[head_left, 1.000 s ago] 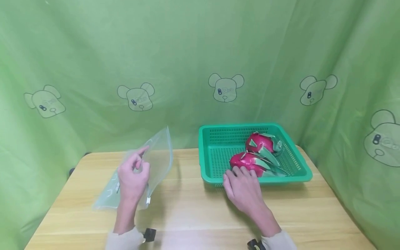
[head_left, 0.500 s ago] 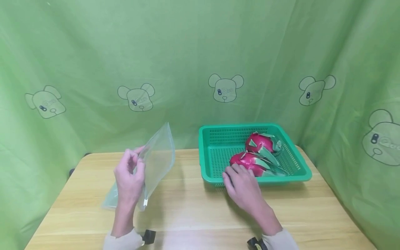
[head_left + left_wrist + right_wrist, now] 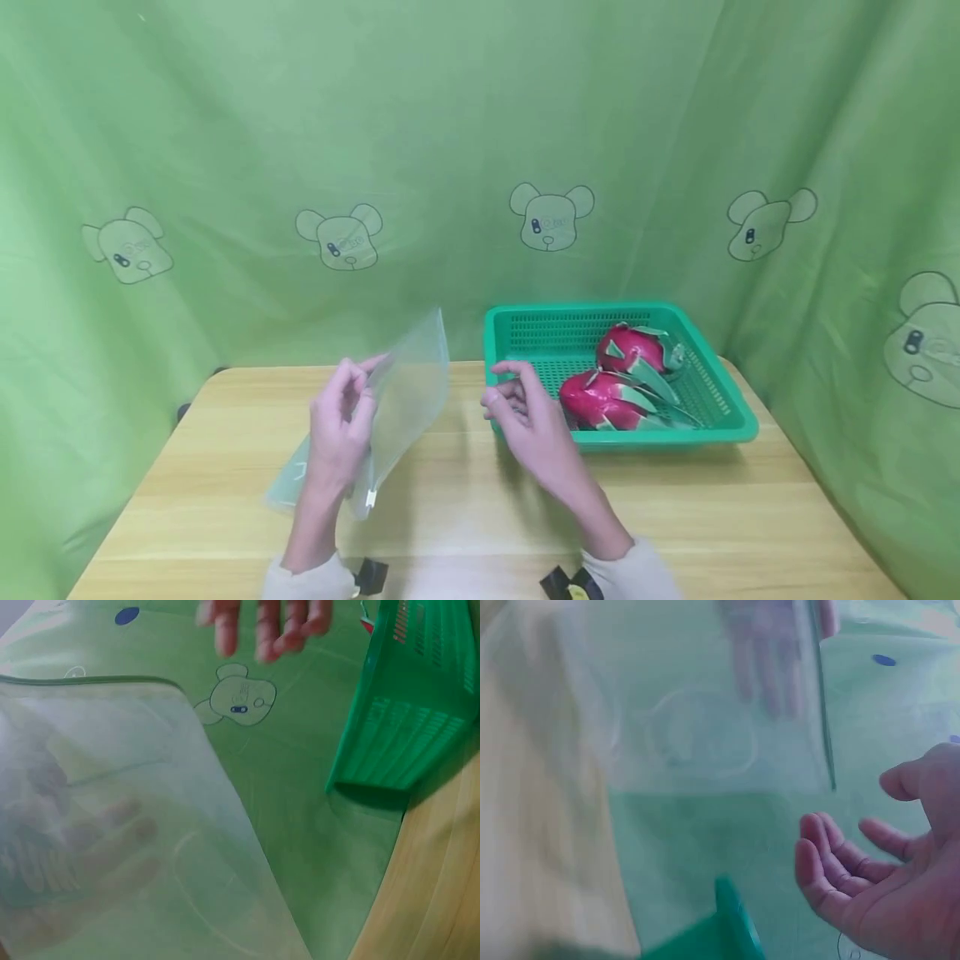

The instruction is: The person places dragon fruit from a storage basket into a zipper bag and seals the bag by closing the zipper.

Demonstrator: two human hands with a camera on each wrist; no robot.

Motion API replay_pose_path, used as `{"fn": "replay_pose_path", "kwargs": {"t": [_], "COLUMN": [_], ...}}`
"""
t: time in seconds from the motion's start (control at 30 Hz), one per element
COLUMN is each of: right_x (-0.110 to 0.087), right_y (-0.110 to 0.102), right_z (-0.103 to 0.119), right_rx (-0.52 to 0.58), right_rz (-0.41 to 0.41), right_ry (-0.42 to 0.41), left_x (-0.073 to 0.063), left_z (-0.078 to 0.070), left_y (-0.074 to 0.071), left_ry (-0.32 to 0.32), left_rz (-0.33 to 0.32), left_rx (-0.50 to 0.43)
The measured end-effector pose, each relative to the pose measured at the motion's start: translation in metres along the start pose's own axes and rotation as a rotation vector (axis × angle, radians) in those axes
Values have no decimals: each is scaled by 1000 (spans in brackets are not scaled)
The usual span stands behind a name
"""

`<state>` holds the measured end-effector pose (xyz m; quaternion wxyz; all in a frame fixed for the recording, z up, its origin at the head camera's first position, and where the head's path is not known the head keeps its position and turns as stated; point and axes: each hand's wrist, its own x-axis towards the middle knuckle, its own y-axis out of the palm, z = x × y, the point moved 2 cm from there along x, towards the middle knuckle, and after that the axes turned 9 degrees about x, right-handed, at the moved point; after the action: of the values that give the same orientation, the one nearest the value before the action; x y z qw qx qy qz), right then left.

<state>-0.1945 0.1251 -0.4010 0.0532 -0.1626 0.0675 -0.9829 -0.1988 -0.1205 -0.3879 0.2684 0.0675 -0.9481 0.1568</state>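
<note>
On the left, my left hand point(image 3: 341, 421) pinches the edge of a clear zip bag point(image 3: 412, 379) between thumb and fingers and holds it raised off the wood. A white slider point(image 3: 371, 498) sits at the bag's near corner. Through the film in the left wrist view, the left fingers point(image 3: 112, 840) show blurred. My right hand point(image 3: 532, 421) hovers at the left side of the green basket point(image 3: 491, 333), fingers loosely bent and holding nothing. Two pink dragon fruits with green leaves, the nearer one point(image 3: 600, 398) and the farther one point(image 3: 630, 346), lie inside the basket.
The wooden table point(image 3: 465, 533) carries the basket at its back right. A green curtain point(image 3: 450, 125) printed with bear heads hangs behind and at both sides. Another flat piece of clear plastic point(image 3: 288, 483), maybe the bag's lower part, lies left of my left wrist.
My right hand has left the basket's near rim by the dragon fruit and moved left toward the bag. My left hand has gone from a pointing finger to a pinch, the bag standing more upright.
</note>
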Motion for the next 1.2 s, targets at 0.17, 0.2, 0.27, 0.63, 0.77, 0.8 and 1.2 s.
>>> {"fn": "replay_pose_path", "kwargs": {"t": [0.17, 0.2, 0.27, 0.63, 0.77, 0.8, 1.2], "right_x": [4, 3, 3, -2, -3, -3, -5], "right_y": [20, 23, 31, 44, 40, 39, 40], "right_z": [-3, -5, -7, -12, -12, -12, -11], "right_rx": [162, 161, 166, 216, 224, 224, 47], "right_rz": [14, 22, 36, -7, -28, -35, -88], "right_ry": [147, 162, 177, 112, 115, 115, -3], "left_x": [-2, -3, -5, -10, -9, -9, -7], "left_z": [-2, -3, -4, 4, 7, 8, -6], "left_y": [10, 12, 12, 28, 35, 35, 13], "left_ry": [53, 69, 82, -28, -78, -100, -105], "left_rz": [93, 109, 130, 254, 252, 252, -38], "left_rx": [14, 20, 39, 234, 256, 251, 71]}}
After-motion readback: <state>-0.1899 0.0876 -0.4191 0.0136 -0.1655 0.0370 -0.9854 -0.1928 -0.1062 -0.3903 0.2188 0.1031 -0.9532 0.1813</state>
